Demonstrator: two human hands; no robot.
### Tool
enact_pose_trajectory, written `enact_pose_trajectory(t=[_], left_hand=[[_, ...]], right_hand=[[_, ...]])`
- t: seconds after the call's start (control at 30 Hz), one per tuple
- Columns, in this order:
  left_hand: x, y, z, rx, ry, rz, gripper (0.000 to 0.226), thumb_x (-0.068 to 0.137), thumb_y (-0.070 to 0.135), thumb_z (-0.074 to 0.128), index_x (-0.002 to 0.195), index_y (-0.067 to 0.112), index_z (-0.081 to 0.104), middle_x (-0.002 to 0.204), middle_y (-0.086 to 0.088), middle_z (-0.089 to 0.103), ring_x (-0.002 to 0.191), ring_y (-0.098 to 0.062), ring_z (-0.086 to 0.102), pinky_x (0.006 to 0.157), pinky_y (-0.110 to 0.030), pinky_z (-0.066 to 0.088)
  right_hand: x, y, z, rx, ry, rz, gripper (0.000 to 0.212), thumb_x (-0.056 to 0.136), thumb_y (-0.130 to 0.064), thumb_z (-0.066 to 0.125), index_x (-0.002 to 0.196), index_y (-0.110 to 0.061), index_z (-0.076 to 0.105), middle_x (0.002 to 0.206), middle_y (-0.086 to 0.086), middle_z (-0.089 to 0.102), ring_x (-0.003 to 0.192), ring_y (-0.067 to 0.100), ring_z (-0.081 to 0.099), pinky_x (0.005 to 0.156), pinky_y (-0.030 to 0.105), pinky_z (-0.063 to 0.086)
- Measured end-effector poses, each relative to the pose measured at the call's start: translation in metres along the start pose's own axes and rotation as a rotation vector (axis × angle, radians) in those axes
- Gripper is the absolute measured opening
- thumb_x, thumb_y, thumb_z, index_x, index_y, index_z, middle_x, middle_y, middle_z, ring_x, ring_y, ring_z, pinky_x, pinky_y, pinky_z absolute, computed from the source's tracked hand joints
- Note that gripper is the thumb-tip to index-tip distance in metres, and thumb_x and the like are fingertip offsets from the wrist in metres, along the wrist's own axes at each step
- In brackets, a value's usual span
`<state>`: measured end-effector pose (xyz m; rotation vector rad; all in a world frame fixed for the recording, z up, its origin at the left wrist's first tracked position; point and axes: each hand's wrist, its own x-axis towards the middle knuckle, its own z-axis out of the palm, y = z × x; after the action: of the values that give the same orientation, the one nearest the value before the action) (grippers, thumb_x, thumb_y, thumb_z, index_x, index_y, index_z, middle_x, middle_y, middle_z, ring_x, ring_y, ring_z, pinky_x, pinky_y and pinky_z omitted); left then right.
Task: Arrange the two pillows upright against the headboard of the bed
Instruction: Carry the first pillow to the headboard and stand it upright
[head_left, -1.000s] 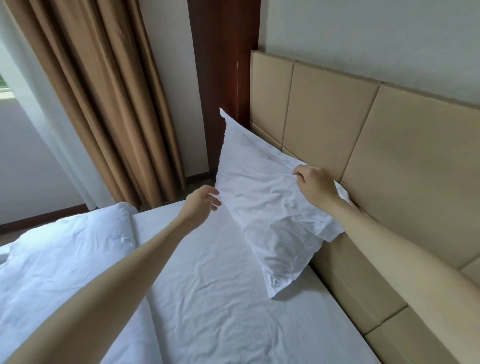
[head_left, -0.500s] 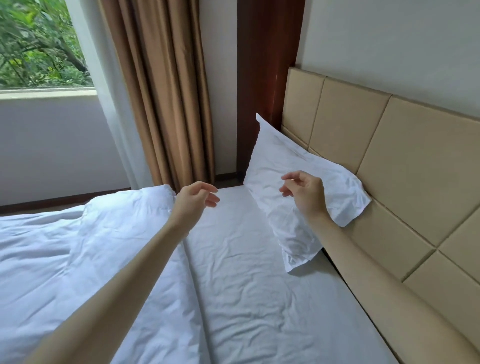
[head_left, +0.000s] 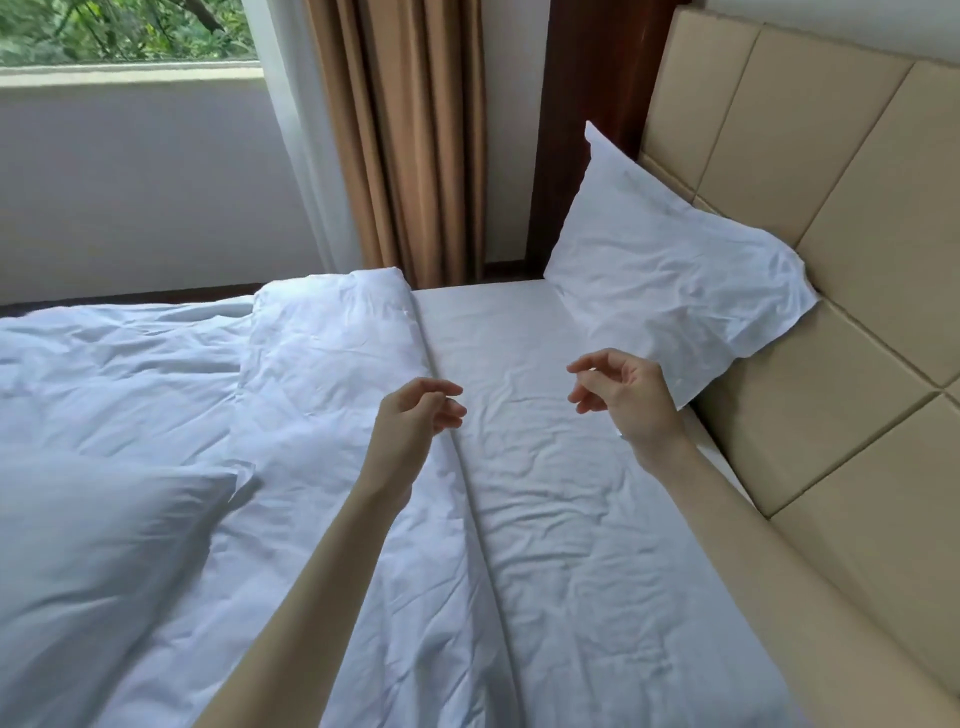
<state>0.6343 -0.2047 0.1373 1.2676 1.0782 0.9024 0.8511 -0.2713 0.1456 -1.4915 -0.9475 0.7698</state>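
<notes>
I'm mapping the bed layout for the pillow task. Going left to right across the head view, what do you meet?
Loose pillow → folded duvet → left hand → right hand → propped pillow → headboard.

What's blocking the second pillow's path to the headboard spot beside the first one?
Nothing visible. The second pillow lies on the duvet at lower left; between it and the headboard is only bare sheet. Both hands, left hand and right hand, hover empty over that stretch.
</notes>
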Motion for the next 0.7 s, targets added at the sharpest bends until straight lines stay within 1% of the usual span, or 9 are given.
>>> enact_pose_trajectory(t=[0.03, 0.13, 0.23, 0.33, 0.43, 0.6, 0.7], left_hand=[[-0.007, -0.005, -0.002, -0.01, 0.016, -0.002, 0.028, 0.088, 0.0, 0.042, 0.089, 0.008, 0.068, 0.067, 0.0, 0.066, 0.062, -0.011, 0.061, 0.069, -0.018, 0.048], [-0.031, -0.022, -0.009, -0.041, 0.09, -0.009, 0.027, 0.087, -0.001, 0.043, 0.085, 0.009, 0.068, 0.064, 0.0, 0.065, 0.058, -0.009, 0.06, 0.061, -0.012, 0.047], [-0.059, -0.046, -0.016, -0.046, 0.147, -0.054, 0.027, 0.088, -0.002, 0.042, 0.085, 0.008, 0.067, 0.065, -0.002, 0.064, 0.054, -0.004, 0.06, 0.056, -0.008, 0.046], [-0.09, -0.074, -0.025, -0.045, 0.176, -0.125, 0.027, 0.088, -0.002, 0.041, 0.085, 0.008, 0.066, 0.066, -0.004, 0.063, 0.054, -0.005, 0.059, 0.058, -0.01, 0.048], [-0.115, -0.097, -0.038, -0.041, 0.215, -0.182, 0.027, 0.088, -0.001, 0.042, 0.084, 0.009, 0.066, 0.065, -0.002, 0.063, 0.057, -0.01, 0.058, 0.061, -0.012, 0.048], [-0.15, -0.126, -0.076, -0.093, 0.306, -0.257, 0.027, 0.088, -0.002, 0.042, 0.084, 0.009, 0.066, 0.066, -0.002, 0.062, 0.06, -0.011, 0.059, 0.057, -0.009, 0.048], [-0.165, -0.145, -0.109, -0.099, 0.334, -0.305, 0.028, 0.088, 0.001, 0.043, 0.084, 0.013, 0.067, 0.068, 0.001, 0.064, 0.061, -0.011, 0.061, 0.063, -0.014, 0.048]], right_hand=[[-0.007, 0.003, 0.001, 0.004, -0.016, 0.014, 0.02, 0.086, 0.002, 0.054, 0.079, -0.011, 0.069, 0.053, -0.003, 0.066, 0.05, 0.007, 0.06, 0.053, 0.015, 0.049], [-0.03, 0.016, 0.007, 0.051, -0.058, 0.088, 0.022, 0.086, 0.001, 0.055, 0.078, -0.013, 0.069, 0.054, -0.003, 0.066, 0.049, 0.009, 0.059, 0.055, 0.016, 0.051], [-0.058, 0.036, 0.017, 0.115, -0.083, 0.187, 0.021, 0.085, 0.0, 0.055, 0.078, -0.014, 0.069, 0.055, -0.002, 0.066, 0.05, 0.01, 0.059, 0.057, 0.017, 0.051], [-0.09, 0.058, 0.029, 0.171, -0.105, 0.27, 0.02, 0.085, 0.002, 0.054, 0.08, -0.011, 0.068, 0.053, -0.002, 0.065, 0.049, 0.01, 0.059, 0.055, 0.017, 0.049], [-0.114, 0.071, 0.042, 0.156, -0.128, 0.338, 0.02, 0.086, 0.002, 0.053, 0.081, -0.011, 0.068, 0.052, -0.003, 0.065, 0.048, 0.01, 0.059, 0.055, 0.018, 0.049], [-0.146, 0.077, 0.075, 0.104, -0.168, 0.386, 0.018, 0.087, 0.001, 0.053, 0.081, -0.011, 0.066, 0.053, -0.003, 0.066, 0.048, 0.01, 0.058, 0.055, 0.018, 0.048], [-0.16, 0.077, 0.106, 0.084, -0.192, 0.399, 0.019, 0.087, 0.001, 0.054, 0.081, -0.011, 0.066, 0.053, -0.003, 0.066, 0.048, 0.01, 0.059, 0.058, 0.022, 0.045]])
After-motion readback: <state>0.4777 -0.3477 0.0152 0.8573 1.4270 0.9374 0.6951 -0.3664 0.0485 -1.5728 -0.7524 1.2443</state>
